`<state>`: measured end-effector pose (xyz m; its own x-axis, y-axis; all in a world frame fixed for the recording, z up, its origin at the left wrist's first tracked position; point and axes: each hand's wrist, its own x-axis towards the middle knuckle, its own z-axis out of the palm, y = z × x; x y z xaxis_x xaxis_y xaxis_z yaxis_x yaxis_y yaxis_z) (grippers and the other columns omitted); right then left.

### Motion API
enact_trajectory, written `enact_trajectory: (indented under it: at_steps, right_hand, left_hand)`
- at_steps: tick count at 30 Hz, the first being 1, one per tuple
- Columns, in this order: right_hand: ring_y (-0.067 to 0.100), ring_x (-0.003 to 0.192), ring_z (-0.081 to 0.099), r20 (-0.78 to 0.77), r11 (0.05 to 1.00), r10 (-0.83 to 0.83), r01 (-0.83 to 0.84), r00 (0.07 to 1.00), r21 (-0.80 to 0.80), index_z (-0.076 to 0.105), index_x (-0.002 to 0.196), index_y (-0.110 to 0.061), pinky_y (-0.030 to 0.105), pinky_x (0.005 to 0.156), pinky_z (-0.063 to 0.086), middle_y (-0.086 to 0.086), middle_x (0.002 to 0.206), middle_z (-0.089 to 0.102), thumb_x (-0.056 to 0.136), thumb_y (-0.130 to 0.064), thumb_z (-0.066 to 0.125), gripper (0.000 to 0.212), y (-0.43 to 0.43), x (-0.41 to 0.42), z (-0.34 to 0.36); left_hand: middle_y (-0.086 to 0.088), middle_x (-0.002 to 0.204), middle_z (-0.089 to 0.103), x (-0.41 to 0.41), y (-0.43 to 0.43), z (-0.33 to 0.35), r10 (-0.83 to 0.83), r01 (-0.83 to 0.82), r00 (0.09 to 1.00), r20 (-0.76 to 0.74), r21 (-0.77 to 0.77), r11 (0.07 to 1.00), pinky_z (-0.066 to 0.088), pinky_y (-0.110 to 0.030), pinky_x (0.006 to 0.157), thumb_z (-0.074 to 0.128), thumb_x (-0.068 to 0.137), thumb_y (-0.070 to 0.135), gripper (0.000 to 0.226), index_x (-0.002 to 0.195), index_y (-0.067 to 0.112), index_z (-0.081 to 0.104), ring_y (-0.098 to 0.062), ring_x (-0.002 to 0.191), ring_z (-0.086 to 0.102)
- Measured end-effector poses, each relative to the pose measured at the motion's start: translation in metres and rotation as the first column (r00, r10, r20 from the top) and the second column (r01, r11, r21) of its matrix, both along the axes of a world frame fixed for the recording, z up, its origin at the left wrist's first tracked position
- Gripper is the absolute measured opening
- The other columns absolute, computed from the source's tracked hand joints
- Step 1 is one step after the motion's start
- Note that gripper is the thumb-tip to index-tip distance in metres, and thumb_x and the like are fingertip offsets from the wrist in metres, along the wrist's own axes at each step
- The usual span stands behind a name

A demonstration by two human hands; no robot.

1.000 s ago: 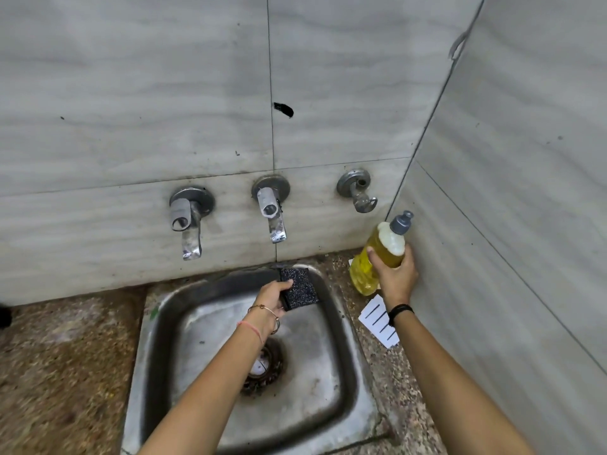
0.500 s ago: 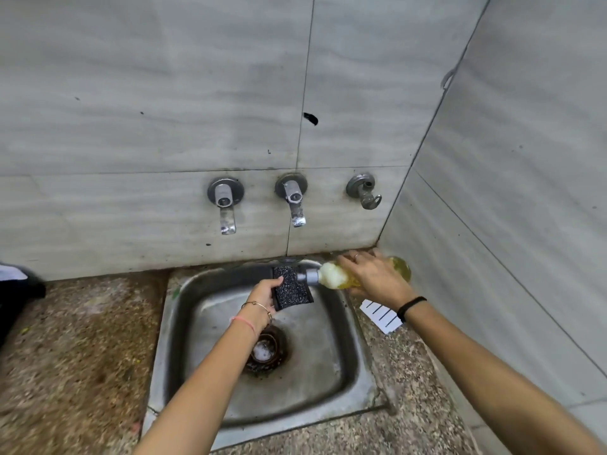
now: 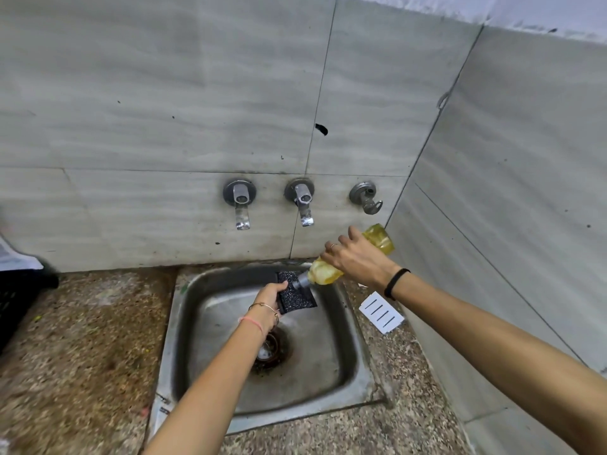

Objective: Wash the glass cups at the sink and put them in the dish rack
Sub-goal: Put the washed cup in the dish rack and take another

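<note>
A sponge (image 3: 297, 295), dark and speckled, is gripped by the left hand (image 3: 267, 298) over the sink (image 3: 328, 372), at about 12 o'clock from the drain (image 3: 267, 351); the fingers are curled round its left edge and its broad face is turned upward.

A yellow soap bottle (image 3: 326, 272) is clasped round its middle by the right hand (image 3: 356, 257), thumb and fingers wrapped over it; its long axis runs from the base at 2 o'clock to the grey cap at 8 o'clock, tilted downward, and the cap is set against the sponge's upper edge. No label can be made out on the bottle's visible parts.

Two taps (image 3: 241, 205) (image 3: 302, 201) and a small valve (image 3: 368, 198) are fixed to the tiled wall at 12 o'clock from the sink. A white card (image 3: 381, 311) marked with four dark lines lies on the speckled counter (image 3: 82, 356) at 3 o'clock from the sink; a black crate (image 3: 16, 300) is seen at 9 o'clock, cut off by the frame's edge. A sticker (image 3: 162, 410) sits on the sink's rim at 7 o'clock; its print is too small to be read.
</note>
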<state>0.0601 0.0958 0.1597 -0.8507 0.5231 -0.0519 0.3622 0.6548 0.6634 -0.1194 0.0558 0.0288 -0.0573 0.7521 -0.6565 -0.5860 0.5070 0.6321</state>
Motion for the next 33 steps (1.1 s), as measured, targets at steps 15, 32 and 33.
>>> enact_trajectory:
  at_steps: [15, 32, 33]
  right_hand:
    - [0.025, 0.080, 0.064, -0.014, 0.989, -0.134, 0.133, 0.991, -0.063, 0.059, 0.115, -0.017, 0.043, 0.085, 0.041, 0.005, 0.101, 0.064, 0.091, -0.020, 0.056, 0.025, 0.000, 0.010, -0.003]
    - [0.013, 0.089, 0.064, -0.478, 0.529, -0.797, 0.045, 0.370, -0.847, 0.065, 0.109, -0.019, 0.024, 0.067, 0.041, -0.004, 0.094, 0.068, 0.066, -0.018, 0.081, 0.046, 0.005, 0.061, -0.058]
    - [0.009, 0.085, 0.065, -0.469, 0.471, -0.856, -0.044, 0.219, -0.881, 0.067, 0.109, -0.019, 0.021, 0.068, 0.043, -0.006, 0.091, 0.069, 0.066, -0.012, 0.082, 0.046, 0.004, 0.063, -0.062]
  left_hand:
    - [-0.012, 0.086, 0.062, -0.002, 0.002, -0.001, -0.048, 0.048, 0.997, -0.060, -0.006, 0.999, 0.050, -0.035, 0.077, 0.057, 0.090, 0.010, 0.016, 0.102, 0.001, 0.055, -0.024, 0.078, 0.059]
    - [-0.012, 0.092, 0.061, 0.011, 0.016, 0.012, 0.019, -0.023, 0.998, 0.064, 0.059, 0.998, 0.048, -0.036, 0.082, 0.049, 0.094, 0.009, 0.023, 0.115, 0.000, 0.050, -0.023, 0.084, 0.058]
    - [-0.012, 0.093, 0.061, 0.012, 0.018, 0.012, 0.026, -0.032, 0.997, 0.076, 0.069, 0.997, 0.048, -0.036, 0.082, 0.049, 0.094, 0.009, 0.022, 0.115, 0.000, 0.050, -0.023, 0.085, 0.058]
